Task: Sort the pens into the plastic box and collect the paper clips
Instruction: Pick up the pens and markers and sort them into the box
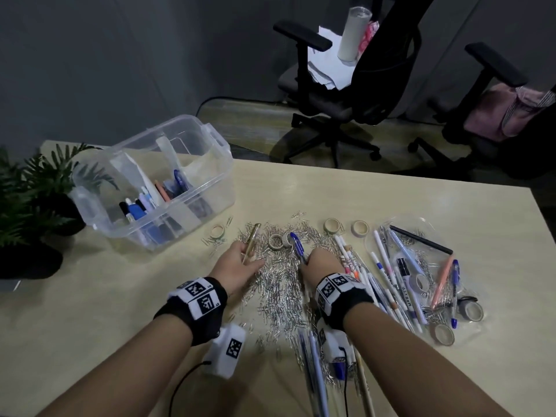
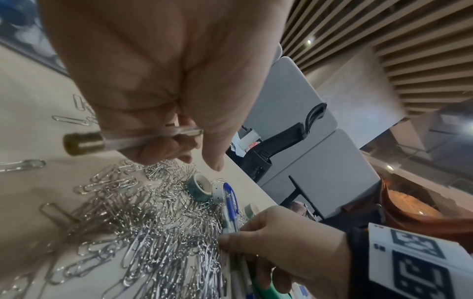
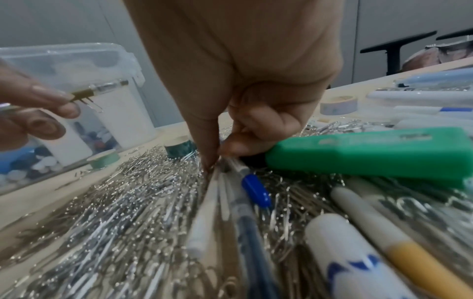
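Plainly light and stiff, the gold-capped pen (image 1: 251, 242) has a slick clear barrel, best pinched mid-shaft, as the left hand (image 1: 237, 264) does just above the paper clips (image 1: 276, 291) on the desk (image 1: 99, 299). Right hand (image 1: 323, 263) fingers pinch a blue-capped pen (image 1: 297, 245), plastic box (image 1: 156, 182) nearby.

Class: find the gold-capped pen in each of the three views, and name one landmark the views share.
Head: gold pen, left of centre, gripped by the left hand above the clips.
Left wrist: gold pen, upper left, across the fingers.
Right wrist: gold pen, upper left, before the box.
Shared landmark: the paper clip pile.
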`<control>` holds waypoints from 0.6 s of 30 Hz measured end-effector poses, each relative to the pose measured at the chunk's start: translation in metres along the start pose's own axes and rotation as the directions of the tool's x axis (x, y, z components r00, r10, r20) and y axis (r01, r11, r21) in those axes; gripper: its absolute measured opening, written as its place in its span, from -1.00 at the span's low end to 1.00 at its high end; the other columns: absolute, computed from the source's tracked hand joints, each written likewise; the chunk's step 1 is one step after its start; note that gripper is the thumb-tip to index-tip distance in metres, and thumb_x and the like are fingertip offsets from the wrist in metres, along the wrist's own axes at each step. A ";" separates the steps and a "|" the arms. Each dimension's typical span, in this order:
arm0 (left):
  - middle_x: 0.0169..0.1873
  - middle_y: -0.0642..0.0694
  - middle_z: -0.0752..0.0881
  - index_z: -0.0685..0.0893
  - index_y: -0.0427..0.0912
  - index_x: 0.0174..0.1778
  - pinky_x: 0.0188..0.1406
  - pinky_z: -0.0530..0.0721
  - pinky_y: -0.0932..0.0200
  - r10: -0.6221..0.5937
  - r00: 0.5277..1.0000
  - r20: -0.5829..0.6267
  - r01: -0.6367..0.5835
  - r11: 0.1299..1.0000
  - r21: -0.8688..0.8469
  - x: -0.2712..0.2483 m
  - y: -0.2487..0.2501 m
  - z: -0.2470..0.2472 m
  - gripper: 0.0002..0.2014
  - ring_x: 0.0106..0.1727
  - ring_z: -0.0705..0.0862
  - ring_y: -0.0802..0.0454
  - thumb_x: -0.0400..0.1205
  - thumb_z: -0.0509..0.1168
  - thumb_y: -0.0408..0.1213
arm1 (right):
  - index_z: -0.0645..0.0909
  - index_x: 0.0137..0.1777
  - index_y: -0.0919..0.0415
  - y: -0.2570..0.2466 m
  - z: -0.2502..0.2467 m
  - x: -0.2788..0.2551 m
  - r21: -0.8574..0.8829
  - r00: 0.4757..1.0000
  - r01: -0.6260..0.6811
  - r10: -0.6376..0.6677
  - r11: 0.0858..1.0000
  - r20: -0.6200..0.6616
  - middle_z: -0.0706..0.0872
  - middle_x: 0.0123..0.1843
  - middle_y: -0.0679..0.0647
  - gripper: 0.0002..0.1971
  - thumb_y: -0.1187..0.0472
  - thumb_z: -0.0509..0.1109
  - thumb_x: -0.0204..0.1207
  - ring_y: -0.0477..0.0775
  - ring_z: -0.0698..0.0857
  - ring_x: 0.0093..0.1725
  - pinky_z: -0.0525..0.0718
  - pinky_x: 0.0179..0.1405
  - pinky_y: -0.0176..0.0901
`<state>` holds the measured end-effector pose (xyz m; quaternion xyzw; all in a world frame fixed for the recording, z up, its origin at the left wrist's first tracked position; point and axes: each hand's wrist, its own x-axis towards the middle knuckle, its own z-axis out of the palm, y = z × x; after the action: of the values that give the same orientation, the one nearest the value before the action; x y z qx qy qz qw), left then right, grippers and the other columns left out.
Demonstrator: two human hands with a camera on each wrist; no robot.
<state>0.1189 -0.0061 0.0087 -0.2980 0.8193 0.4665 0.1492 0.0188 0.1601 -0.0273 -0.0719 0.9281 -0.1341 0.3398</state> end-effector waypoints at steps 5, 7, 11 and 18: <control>-0.13 -0.11 0.65 0.48 -0.15 0.09 -0.13 0.57 0.14 0.009 1.000 -0.013 -0.009 1.000 0.010 -0.002 -0.002 0.000 -0.69 -0.17 0.59 0.03 0.59 0.38 -0.07 | 0.45 -0.36 0.20 -0.003 -0.002 0.002 -0.038 1.000 0.017 -0.016 0.999 0.011 0.57 -0.39 0.05 -0.67 0.08 0.39 0.56 0.12 0.66 -0.26 0.64 -0.25 -0.12; -0.25 -0.03 0.57 0.48 -0.18 0.08 -0.27 0.50 0.19 0.021 1.000 -0.012 -0.020 1.000 0.016 -0.003 -0.002 0.001 -0.70 -0.29 0.51 0.11 0.60 0.37 -0.09 | 0.49 -0.34 0.20 -0.003 0.000 0.003 -0.024 1.000 0.020 -0.020 1.000 0.008 0.61 -0.37 0.06 -0.71 0.10 0.37 0.57 0.11 0.68 -0.27 0.69 -0.22 -0.10; -0.24 -0.04 0.56 0.47 -0.23 0.08 -0.30 0.46 0.17 0.017 1.000 -0.017 -0.016 0.999 0.037 -0.007 -0.003 0.003 -0.65 -0.28 0.51 0.07 0.59 0.37 -0.06 | 0.49 -0.34 0.19 -0.002 0.002 0.001 -0.010 0.999 0.032 -0.032 0.999 0.022 0.63 -0.35 0.07 -0.73 0.17 0.29 0.60 0.11 0.68 -0.30 0.72 -0.22 -0.07; -0.03 -0.13 0.65 0.45 -0.18 0.12 -0.07 0.58 0.07 0.019 1.000 0.018 -0.019 0.999 0.031 -0.009 -0.001 0.010 -0.63 -0.08 0.64 -0.07 0.59 0.36 -0.01 | 0.50 -0.02 0.31 0.003 -0.005 -0.007 0.137 0.995 0.075 -0.082 0.988 0.050 0.64 -0.11 0.17 -0.73 0.07 0.16 0.70 0.09 0.63 -0.24 0.61 -0.39 -0.22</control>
<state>0.1255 0.0054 0.0075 -0.2837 0.8279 0.4578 0.1567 0.0203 0.1657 -0.0200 -0.0888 0.9036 -0.2080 0.3638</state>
